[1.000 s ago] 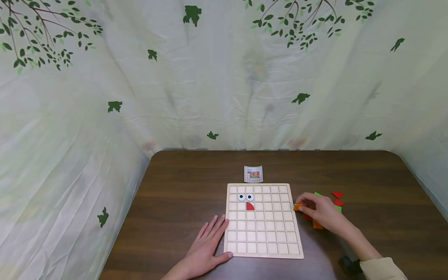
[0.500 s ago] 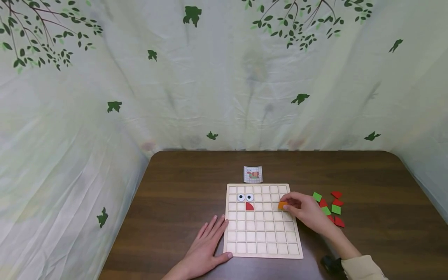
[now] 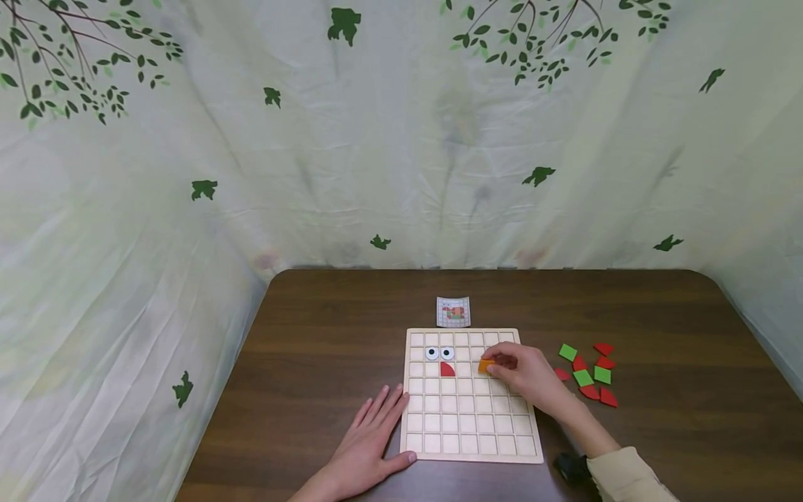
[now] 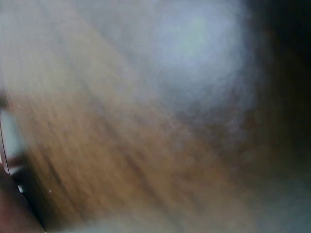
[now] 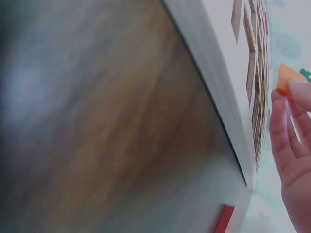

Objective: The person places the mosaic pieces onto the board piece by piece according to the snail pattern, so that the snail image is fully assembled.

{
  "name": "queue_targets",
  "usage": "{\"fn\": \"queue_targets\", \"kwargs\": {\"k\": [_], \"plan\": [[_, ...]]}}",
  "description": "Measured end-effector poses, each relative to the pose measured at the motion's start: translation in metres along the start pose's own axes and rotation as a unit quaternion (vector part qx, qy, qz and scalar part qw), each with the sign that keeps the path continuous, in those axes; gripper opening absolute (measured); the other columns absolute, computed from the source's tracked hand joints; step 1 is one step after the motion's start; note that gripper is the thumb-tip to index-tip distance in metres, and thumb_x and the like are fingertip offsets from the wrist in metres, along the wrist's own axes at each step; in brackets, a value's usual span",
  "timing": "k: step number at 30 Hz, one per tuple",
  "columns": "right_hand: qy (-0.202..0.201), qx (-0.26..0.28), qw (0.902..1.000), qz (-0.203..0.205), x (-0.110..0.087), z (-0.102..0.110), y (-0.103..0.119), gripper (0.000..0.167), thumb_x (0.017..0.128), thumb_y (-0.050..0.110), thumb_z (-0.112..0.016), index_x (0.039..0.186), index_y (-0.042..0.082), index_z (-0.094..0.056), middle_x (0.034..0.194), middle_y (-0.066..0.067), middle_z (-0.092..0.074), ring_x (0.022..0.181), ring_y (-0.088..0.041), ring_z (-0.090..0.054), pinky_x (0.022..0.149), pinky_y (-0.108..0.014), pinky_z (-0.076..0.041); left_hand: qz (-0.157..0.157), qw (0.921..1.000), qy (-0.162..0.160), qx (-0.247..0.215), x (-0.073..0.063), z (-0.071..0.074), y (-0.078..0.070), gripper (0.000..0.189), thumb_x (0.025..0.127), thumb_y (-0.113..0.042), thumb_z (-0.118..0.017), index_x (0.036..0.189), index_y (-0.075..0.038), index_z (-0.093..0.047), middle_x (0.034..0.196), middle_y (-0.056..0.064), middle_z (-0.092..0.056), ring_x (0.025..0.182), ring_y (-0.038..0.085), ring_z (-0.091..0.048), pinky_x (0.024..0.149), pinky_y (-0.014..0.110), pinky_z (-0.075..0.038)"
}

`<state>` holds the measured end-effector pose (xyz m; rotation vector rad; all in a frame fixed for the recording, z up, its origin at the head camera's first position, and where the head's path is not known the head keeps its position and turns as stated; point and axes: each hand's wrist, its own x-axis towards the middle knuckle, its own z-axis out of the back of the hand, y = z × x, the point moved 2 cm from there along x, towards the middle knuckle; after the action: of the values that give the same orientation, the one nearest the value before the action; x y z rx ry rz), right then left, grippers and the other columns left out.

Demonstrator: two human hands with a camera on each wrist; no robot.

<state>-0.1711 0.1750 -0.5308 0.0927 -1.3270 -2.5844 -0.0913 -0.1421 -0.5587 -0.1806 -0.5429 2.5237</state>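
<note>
An orange square tile (image 3: 486,366) is pinched between the thumb and fingers of my right hand (image 3: 527,375), over the upper right part of a pale wooden grid board (image 3: 467,424). In the right wrist view the same orange tile (image 5: 288,77) shows at the fingertips, off the board's surface. Two round eye pieces (image 3: 439,353) sit side by side in the board's second row, and a red quarter-round tile (image 3: 447,369) lies just below the right one. My left hand (image 3: 366,446) lies with spread, straight fingers at the board's left edge, its fingertips and thumb touching it.
Right of the board, green square tiles (image 3: 583,378) and red tiles (image 3: 608,397) lie loose on the brown table (image 3: 326,348). A small picture card (image 3: 453,312) lies behind the board's far edge. A patterned curtain (image 3: 401,139) hangs behind the table.
My right hand has moved left from the loose tiles to over the board, carrying the orange tile. The loose tiles it covered are now visible. My left hand has stayed in place.
</note>
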Motion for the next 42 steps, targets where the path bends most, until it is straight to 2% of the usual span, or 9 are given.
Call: {"fn": "queue_targets", "kwargs": {"k": [7,12,17,22,28,34,42], "plan": [[0.011,-0.03,0.9994,-0.01,0.007,-0.008,0.003,0.019,0.084,0.009,-0.078,0.097,0.023,-0.076,0.094,0.011,-0.067,0.079,-0.012,-0.057,0.071,-0.026,-0.051,-0.014,0.9995,-0.023,0.014,0.0,-0.002,0.0,0.087,0.091,-0.067,-0.05,0.157,-0.016,-0.026,0.163,0.002,-0.02,0.149,0.026,-0.014,0.114,0.04,-0.006],[0.012,-0.039,0.9989,-0.02,0.009,-0.009,0.006,0.018,0.084,0.009,-0.078,0.095,0.023,-0.077,0.093,0.01,-0.067,0.079,-0.013,-0.056,0.07,-0.028,-0.05,-0.021,0.999,-0.034,0.02,-0.001,-0.001,0.0,0.086,0.091,-0.066,-0.051,0.157,-0.015,-0.027,0.163,0.004,-0.021,0.148,0.027,-0.015,0.114,0.041,-0.007],[0.013,-0.062,0.9978,-0.021,0.01,-0.01,0.006,0.018,0.083,0.009,-0.079,0.095,0.022,-0.078,0.092,0.012,-0.065,0.079,-0.011,-0.055,0.071,-0.027,-0.05,-0.011,0.9996,-0.023,0.011,0.0,-0.001,0.0,0.087,0.091,-0.066,-0.051,0.157,-0.016,-0.027,0.163,0.003,-0.019,0.149,0.027,-0.013,0.113,0.045,-0.009],[0.013,-0.084,0.9963,-0.008,0.011,-0.012,0.004,0.016,0.083,0.012,-0.08,0.097,0.02,-0.079,0.093,0.013,-0.061,0.082,-0.009,-0.055,0.072,-0.028,-0.05,0.008,1.0,0.003,0.002,0.001,-0.001,0.0,0.089,0.09,-0.069,-0.049,0.158,-0.018,-0.024,0.164,-0.001,-0.015,0.15,0.023,-0.009,0.113,0.042,-0.004],[0.019,-0.102,0.9946,-0.003,0.009,-0.012,0.003,0.019,0.084,0.011,-0.079,0.101,0.019,-0.079,0.094,0.014,-0.061,0.084,-0.009,-0.054,0.073,-0.028,-0.05,0.005,1.0,0.0,-0.003,0.0,-0.001,-0.001,0.089,0.09,-0.068,-0.05,0.158,-0.017,-0.025,0.164,0.0,-0.016,0.15,0.024,-0.01,0.114,0.042,-0.005],[0.023,-0.081,0.9963,0.018,0.004,-0.005,0.002,0.023,0.083,0.006,-0.078,0.104,0.016,-0.077,0.09,0.01,-0.063,0.077,-0.01,-0.054,0.068,-0.026,-0.049,-0.006,0.9998,-0.015,0.008,0.0,-0.001,-0.001,0.088,0.091,-0.067,-0.051,0.157,-0.016,-0.026,0.163,0.002,-0.019,0.149,0.026,-0.013,0.114,0.042,-0.007],[0.016,-0.04,0.9989,-0.017,-0.009,0.015,-0.007,0.025,0.086,0.012,-0.076,0.11,0.018,-0.074,0.092,0.008,-0.065,0.078,-0.013,-0.057,0.068,-0.027,-0.05,-0.007,0.9999,-0.013,0.009,0.0,-0.001,0.0,0.088,0.091,-0.067,-0.051,0.157,-0.016,-0.025,0.163,0.002,-0.018,0.149,0.026,-0.012,0.113,0.043,-0.006]]}}
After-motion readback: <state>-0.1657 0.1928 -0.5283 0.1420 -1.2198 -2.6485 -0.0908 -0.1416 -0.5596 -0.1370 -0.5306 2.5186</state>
